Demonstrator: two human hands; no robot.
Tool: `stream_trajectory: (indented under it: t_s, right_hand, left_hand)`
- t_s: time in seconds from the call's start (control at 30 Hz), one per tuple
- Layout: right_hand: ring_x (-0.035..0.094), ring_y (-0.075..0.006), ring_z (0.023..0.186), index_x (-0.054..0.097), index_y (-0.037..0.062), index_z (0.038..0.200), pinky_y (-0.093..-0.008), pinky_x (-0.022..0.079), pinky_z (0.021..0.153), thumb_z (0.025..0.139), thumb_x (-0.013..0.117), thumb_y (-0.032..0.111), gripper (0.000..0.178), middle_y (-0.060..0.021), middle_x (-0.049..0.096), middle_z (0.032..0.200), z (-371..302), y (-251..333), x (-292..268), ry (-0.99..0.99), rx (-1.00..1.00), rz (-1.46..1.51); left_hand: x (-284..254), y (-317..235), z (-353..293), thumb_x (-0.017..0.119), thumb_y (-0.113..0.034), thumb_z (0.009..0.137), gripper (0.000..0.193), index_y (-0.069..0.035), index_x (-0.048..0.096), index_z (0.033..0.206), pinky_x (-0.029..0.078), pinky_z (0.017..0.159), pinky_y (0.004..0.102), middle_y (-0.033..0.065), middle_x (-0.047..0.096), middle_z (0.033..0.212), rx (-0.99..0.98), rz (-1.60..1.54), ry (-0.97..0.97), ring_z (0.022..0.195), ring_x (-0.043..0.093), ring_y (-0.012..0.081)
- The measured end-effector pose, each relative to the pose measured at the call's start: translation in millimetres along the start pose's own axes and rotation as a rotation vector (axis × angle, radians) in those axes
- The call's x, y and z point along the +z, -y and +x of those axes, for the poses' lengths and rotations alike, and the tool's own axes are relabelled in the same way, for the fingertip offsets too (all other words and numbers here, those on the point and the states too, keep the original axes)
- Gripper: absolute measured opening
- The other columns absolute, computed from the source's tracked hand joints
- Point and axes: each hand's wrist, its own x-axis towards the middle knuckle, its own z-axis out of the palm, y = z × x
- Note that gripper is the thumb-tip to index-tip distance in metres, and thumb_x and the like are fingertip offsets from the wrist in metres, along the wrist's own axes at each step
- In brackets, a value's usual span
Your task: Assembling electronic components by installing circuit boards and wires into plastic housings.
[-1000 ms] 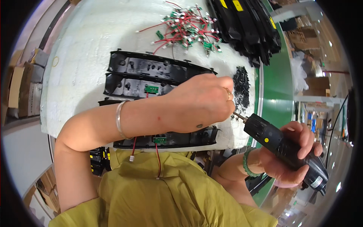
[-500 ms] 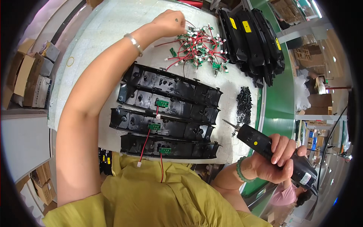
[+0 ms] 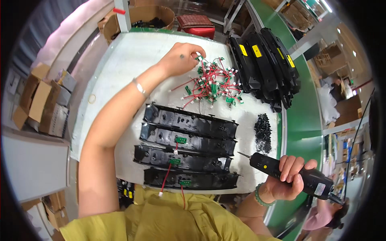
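Observation:
My left hand (image 3: 181, 59) is at the far left edge of a tangled pile of small green circuit boards with red wires and white plugs (image 3: 213, 84). Its thumb and forefinger close on a small circuit board (image 3: 198, 58), partly hidden by the fingers. In my right hand (image 3: 288, 176) is a black electric screwdriver (image 3: 265, 164), its bit pointing left over the table. Several long black plastic housings (image 3: 189, 122) lie in rows nearest my body. The three closer ones each have a green board with a red wire, such as this board (image 3: 185, 182); the farthest has none.
Black screws (image 3: 263, 134) lie heaped at the right of the white tabletop (image 3: 120, 60). Stacked black housings with yellow labels (image 3: 257, 60) fill the far right. A red stool (image 3: 197, 28) stands beyond the table, cardboard boxes (image 3: 40, 100) at the left. Someone in pink is at lower right.
The view has tilted up, so the table sits lower and the stool shows. My left fingers have come down onto the pile's edge and pinch a board. The screwdriver stays in my right hand.

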Motion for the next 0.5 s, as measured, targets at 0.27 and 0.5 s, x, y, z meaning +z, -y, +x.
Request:
stream_trajectory:
  t_s: [0.27, 0.5]
  right_hand:
    - [0.038, -0.0072, 0.043, 0.04, 0.0083, 0.098, -0.0219, 0.03, 0.049, 0.075, 0.056, 0.01, 0.028, 0.0031, 0.041, 0.056, 6, -2, 7, 0.022, 0.0, 0.008]
    - [0.04, -0.0066, 0.047, 0.041, 0.0098, 0.102, -0.0216, 0.031, 0.053, 0.076, 0.055, 0.011, 0.029, 0.0044, 0.043, 0.058, 4, -8, 10, 0.089, 0.048, 0.037]
  left_hand:
    - [-13, -16, -51, 0.069, -0.003, 0.071, 0.013, 0.0, 0.063, 0.082, 0.051, 0.073, 0.0259, 0.0144, 0.054, 0.116, 0.063, -0.282, -0.263, 0.081, 0.063, 0.0173]
    - [-37, -32, -97, 0.07, 0.0, 0.074, 0.008, -0.001, 0.065, 0.08, 0.051, 0.068, 0.0226, 0.0061, 0.067, 0.079, -0.127, -0.493, -0.096, 0.074, 0.062, 0.0098]
